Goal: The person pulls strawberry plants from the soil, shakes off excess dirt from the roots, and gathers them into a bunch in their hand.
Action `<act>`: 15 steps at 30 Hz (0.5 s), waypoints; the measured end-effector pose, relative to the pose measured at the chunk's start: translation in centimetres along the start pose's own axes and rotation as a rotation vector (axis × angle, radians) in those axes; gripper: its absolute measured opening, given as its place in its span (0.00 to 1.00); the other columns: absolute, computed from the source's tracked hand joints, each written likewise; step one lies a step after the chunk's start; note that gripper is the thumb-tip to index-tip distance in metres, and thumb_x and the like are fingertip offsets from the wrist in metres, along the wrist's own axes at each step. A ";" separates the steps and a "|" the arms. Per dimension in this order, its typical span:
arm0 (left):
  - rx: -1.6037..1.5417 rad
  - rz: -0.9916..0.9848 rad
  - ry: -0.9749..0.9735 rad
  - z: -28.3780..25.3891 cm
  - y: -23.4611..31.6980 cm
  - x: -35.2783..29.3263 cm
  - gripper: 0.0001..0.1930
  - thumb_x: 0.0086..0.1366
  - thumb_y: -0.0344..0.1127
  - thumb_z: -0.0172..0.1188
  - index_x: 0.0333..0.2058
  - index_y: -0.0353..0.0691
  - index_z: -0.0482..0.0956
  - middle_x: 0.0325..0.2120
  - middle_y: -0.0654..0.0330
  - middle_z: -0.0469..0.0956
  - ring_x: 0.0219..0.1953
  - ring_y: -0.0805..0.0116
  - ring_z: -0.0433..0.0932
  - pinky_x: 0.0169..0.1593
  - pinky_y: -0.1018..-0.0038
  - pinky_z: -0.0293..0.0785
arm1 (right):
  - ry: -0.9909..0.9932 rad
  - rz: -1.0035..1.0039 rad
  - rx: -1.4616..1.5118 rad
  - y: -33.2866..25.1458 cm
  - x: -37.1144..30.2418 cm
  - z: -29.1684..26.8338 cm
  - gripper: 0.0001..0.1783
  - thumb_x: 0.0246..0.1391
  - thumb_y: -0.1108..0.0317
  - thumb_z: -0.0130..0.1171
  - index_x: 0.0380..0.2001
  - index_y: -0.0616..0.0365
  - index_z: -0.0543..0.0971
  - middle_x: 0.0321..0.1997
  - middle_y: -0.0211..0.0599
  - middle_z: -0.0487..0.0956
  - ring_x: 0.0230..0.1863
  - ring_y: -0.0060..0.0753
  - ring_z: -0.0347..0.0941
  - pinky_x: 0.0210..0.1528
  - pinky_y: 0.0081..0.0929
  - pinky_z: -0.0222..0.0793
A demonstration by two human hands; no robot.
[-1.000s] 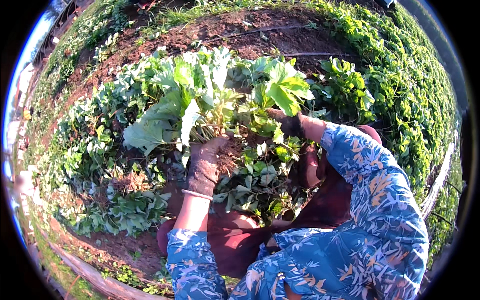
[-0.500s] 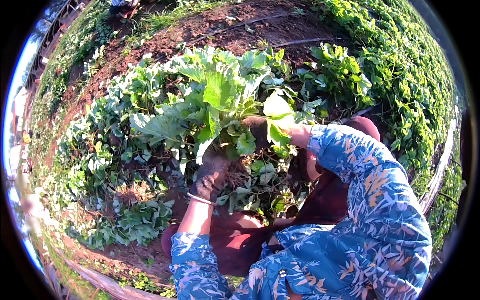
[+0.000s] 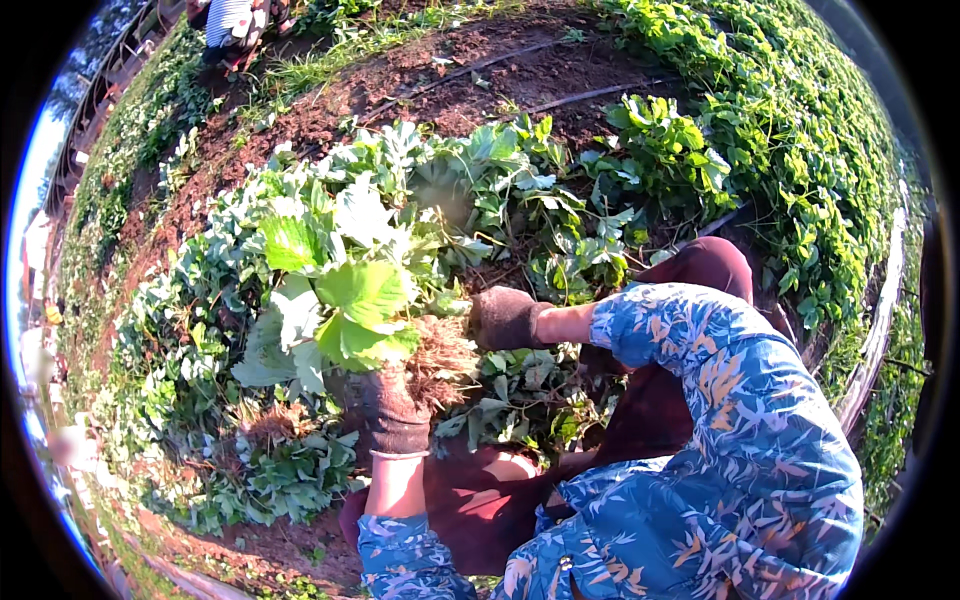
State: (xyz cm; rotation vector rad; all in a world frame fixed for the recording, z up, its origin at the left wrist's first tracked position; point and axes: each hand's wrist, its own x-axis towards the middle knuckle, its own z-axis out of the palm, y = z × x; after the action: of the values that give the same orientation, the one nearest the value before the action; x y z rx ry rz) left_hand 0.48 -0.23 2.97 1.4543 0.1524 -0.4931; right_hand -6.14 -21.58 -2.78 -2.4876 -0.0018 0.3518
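A bunch of leafy seedlings [image 3: 365, 295], strawberry-like with broad toothed green leaves, is held in my left hand [image 3: 393, 412], which wears a dark, soiled glove. Its leaves point up and to the left, while a tuft of brown stringy roots [image 3: 445, 362] sticks out on the right side of that hand. My right hand [image 3: 502, 318], gloved the same way, is curled just right of the roots and stems. What its fingers hold, if anything, is hidden. Cut or pulled plants [image 3: 200, 350] lie heaped around both hands.
Another clump with brown roots [image 3: 270, 425] lies to the left. Dense green vines [image 3: 800, 170] grow on the right, and bare reddish soil [image 3: 470, 85] with thin dark lines lies beyond. My bent knee [image 3: 705, 268] is beside my right arm. A person [image 3: 235, 25] is at the far left.
The bunch has swung left and tipped, exposing its roots. My right hand has come out from among the leaves, down and closer to the roots. The person at the far left shows more.
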 end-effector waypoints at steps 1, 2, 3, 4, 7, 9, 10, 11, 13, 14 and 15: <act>-0.510 -0.178 -0.137 0.1 0.8 0.3 0.17 0.63 0.35 0.55 0.47 0.32 0.74 0.44 0.52 0.78 0.47 0.61 0.77 0.51 0.63 0.75 | -0.165 -0.029 -0.283 0.3 -0.9 0.7 0.10 0.41 0.62 0.58 0.21 0.55 0.81 0.26 0.37 0.82 0.32 0.44 0.79 0.33 0.37 0.74; -0.514 -0.128 -0.237 -0.4 2.1 0.2 0.15 0.63 0.34 0.54 0.45 0.29 0.75 0.42 0.49 0.79 0.45 0.57 0.78 0.51 0.60 0.76 | -0.544 0.220 -0.082 0.9 -1.4 1.0 0.13 0.41 0.62 0.56 0.30 0.53 0.82 0.30 0.38 0.82 0.33 0.43 0.80 0.34 0.38 0.75; -0.467 -0.069 -0.166 -0.5 3.1 0.8 0.15 0.64 0.35 0.53 0.45 0.30 0.75 0.43 0.49 0.78 0.46 0.56 0.78 0.51 0.59 0.76 | -0.502 0.038 -0.220 1.5 -2.2 1.5 0.22 0.42 0.63 0.55 0.45 0.51 0.79 0.34 0.40 0.83 0.33 0.39 0.80 0.37 0.38 0.75; -0.444 0.055 -0.147 -0.8 4.3 1.2 0.16 0.65 0.35 0.53 0.46 0.30 0.75 0.43 0.50 0.78 0.46 0.56 0.78 0.51 0.59 0.76 | -0.563 -0.126 -0.310 2.4 -2.3 1.7 0.32 0.42 0.62 0.56 0.57 0.50 0.71 0.36 0.40 0.82 0.32 0.36 0.80 0.41 0.38 0.75; -0.515 -0.030 -0.145 -1.2 5.9 1.8 0.16 0.67 0.39 0.52 0.46 0.32 0.75 0.44 0.50 0.78 0.47 0.54 0.78 0.51 0.56 0.76 | -0.901 0.243 0.267 6.0 -0.8 1.4 0.24 0.48 0.54 0.60 0.48 0.51 0.79 0.35 0.34 0.82 0.26 0.32 0.79 0.31 0.30 0.77; -0.539 -0.002 -0.148 -1.2 6.3 1.8 0.15 0.67 0.34 0.51 0.45 0.28 0.75 0.42 0.48 0.79 0.42 0.54 0.80 0.46 0.59 0.80 | -0.662 0.571 0.358 9.0 1.5 0.4 0.18 0.51 0.51 0.59 0.34 0.54 0.83 0.29 0.35 0.83 0.26 0.33 0.79 0.26 0.31 0.76; -0.478 -0.006 -0.087 -1.2 6.4 1.8 0.15 0.66 0.34 0.50 0.44 0.27 0.75 0.42 0.47 0.79 0.42 0.54 0.80 0.46 0.59 0.80 | -0.426 0.665 0.158 10.7 2.9 -0.2 0.17 0.50 0.52 0.58 0.30 0.55 0.83 0.27 0.38 0.83 0.29 0.37 0.81 0.28 0.34 0.76; -0.437 0.023 -0.133 -1.1 6.3 1.9 0.16 0.66 0.34 0.49 0.45 0.27 0.75 0.42 0.45 0.79 0.42 0.53 0.80 0.46 0.60 0.80 | -0.049 0.630 -0.110 12.0 3.6 -0.1 0.15 0.47 0.55 0.59 0.29 0.55 0.83 0.31 0.45 0.82 0.35 0.48 0.80 0.35 0.40 0.76; -0.416 -0.033 -0.173 -0.9 6.1 2.0 0.17 0.66 0.36 0.48 0.44 0.26 0.74 0.42 0.42 0.78 0.44 0.51 0.80 0.47 0.58 0.79 | 0.250 0.830 0.032 14.1 5.5 0.2 0.15 0.42 0.57 0.60 0.29 0.56 0.84 0.35 0.51 0.81 0.41 0.53 0.79 0.41 0.42 0.75; -0.454 -0.030 -0.202 -0.8 6.2 2.2 0.17 0.66 0.36 0.48 0.44 0.26 0.74 0.43 0.42 0.78 0.44 0.50 0.79 0.47 0.58 0.79 | 0.360 0.988 0.144 14.8 6.2 0.6 0.16 0.41 0.57 0.61 0.29 0.57 0.84 0.35 0.51 0.81 0.41 0.53 0.79 0.41 0.42 0.75; -0.431 -0.060 -0.183 -0.6 6.0 2.2 0.17 0.66 0.36 0.48 0.43 0.26 0.74 0.42 0.42 0.78 0.44 0.50 0.79 0.48 0.57 0.79 | 0.377 0.959 0.056 15.3 6.8 1.2 0.18 0.40 0.55 0.62 0.29 0.60 0.82 0.34 0.50 0.81 0.41 0.53 0.78 0.41 0.43 0.74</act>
State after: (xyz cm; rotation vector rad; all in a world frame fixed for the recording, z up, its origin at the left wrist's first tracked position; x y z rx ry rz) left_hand 5.01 0.04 7.48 0.9808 0.1464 -0.5988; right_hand -1.14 -32.65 -14.32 -2.2930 1.3467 0.2423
